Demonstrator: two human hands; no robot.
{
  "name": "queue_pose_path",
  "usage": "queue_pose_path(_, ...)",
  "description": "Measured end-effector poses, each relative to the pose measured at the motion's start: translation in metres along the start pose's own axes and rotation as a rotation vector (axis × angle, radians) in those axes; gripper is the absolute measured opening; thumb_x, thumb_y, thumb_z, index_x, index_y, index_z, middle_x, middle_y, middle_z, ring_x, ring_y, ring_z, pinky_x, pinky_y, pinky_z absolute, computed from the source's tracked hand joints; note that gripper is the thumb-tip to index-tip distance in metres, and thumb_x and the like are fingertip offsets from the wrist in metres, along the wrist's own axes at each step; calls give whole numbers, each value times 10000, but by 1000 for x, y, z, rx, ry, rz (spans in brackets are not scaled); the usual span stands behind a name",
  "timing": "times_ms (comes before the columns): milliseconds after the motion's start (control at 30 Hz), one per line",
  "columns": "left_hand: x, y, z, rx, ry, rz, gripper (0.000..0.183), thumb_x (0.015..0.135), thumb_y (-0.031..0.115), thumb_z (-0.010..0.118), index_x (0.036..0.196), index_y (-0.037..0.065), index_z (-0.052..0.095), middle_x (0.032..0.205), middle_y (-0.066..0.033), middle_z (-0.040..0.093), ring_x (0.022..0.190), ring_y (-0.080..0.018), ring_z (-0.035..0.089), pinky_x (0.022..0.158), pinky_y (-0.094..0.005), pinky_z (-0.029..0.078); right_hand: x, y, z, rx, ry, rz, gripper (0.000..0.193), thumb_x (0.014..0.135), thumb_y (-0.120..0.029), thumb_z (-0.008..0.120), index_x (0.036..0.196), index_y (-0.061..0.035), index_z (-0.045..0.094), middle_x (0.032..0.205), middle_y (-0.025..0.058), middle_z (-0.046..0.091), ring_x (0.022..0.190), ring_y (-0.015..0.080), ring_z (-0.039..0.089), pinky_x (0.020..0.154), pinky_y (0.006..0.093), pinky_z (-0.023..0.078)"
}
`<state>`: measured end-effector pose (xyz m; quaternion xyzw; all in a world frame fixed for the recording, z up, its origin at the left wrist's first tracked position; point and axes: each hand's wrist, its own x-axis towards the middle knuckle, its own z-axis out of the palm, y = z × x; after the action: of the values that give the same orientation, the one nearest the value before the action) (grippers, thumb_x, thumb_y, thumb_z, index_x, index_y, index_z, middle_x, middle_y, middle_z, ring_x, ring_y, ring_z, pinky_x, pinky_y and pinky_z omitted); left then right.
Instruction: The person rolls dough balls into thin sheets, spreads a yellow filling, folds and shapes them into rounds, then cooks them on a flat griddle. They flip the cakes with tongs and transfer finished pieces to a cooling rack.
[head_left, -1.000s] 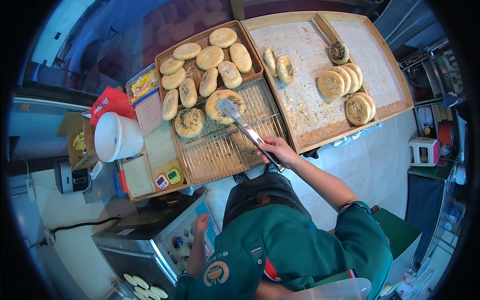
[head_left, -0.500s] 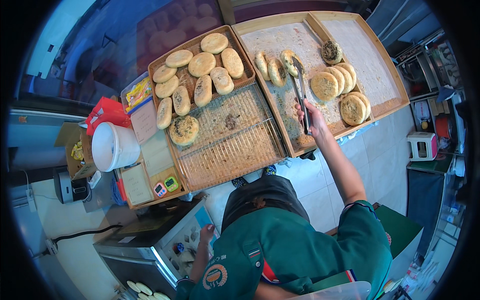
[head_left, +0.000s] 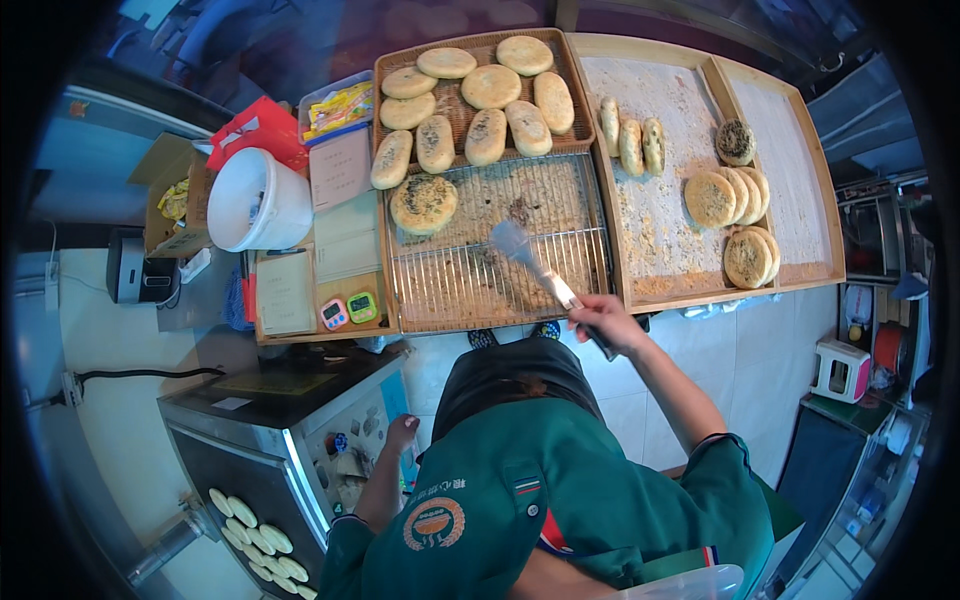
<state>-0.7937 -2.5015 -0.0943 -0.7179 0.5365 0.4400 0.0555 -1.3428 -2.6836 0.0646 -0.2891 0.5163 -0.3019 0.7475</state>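
My right hand (head_left: 608,325) is closed around the dark handle of metal tongs (head_left: 545,280). The tongs reach over the wire rack (head_left: 470,314), their blurred tips holding no bread that I can see. Left of those tips, one round flatbread (head_left: 424,204) with dark specks lies on the rack. Beyond it, a wicker basket (head_left: 455,110) carries several round and oval flatbreads (head_left: 492,87). In the wooden tray (head_left: 640,288) on the right are three breads on edge (head_left: 631,148) and a leaning row of round ones (head_left: 711,200). My left hand (head_left: 403,432) hangs low with curled fingers.
Left of the rack stand two small timers (head_left: 347,311), cards (head_left: 284,293), a white bucket (head_left: 258,200) and a cardboard box (head_left: 176,195). A metal-edged appliance (head_left: 280,400) is close to my left arm. Pale oval breads (head_left: 255,540) lie at lower left.
My right hand has swung the tongs leftward and nearer, from the breads in the wooden tray to above the rack. The view has shifted; the bread by the tongs now stands on edge beside two others.
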Motion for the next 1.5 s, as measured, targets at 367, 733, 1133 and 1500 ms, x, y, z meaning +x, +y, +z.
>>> queue_pose_path(367,53,-21,-13,-194,4,70,253,951,286,674,984,37,703,1015,-168,721,972,-349,690,847,-408,534,142,-41,109,135,-78,23,178,999,-176,633,1045,-5,640,803,47,662,568,110,608,497,256,516)
queue_pose_path(733,48,-33,-20,190,-178,167,233,941,266,681,1009,45,712,1011,-158,731,971,-325,700,849,-419,536,-22,-13,25,526,-60,-269,213,1009,-208,616,999,2,654,891,69,682,648,106,613,544,215,524)
queue_pose_path(1133,95,63,-47,-134,9,199,175,923,184,702,1023,39,702,959,-135,733,920,-243,708,843,-366,545,-35,1,-63,1267,-60,-487,447,1057,-280,521,1361,39,447,968,68,565,691,103,558,604,247,569)
queue_pose_path(1500,59,22,-28,104,-71,47,263,909,301,719,1053,81,724,1026,-150,734,996,-352,688,871,-427,534,-52,4,-3,1230,-45,-248,524,1004,-422,560,1319,-5,526,959,42,614,739,146,608,639,271,556)
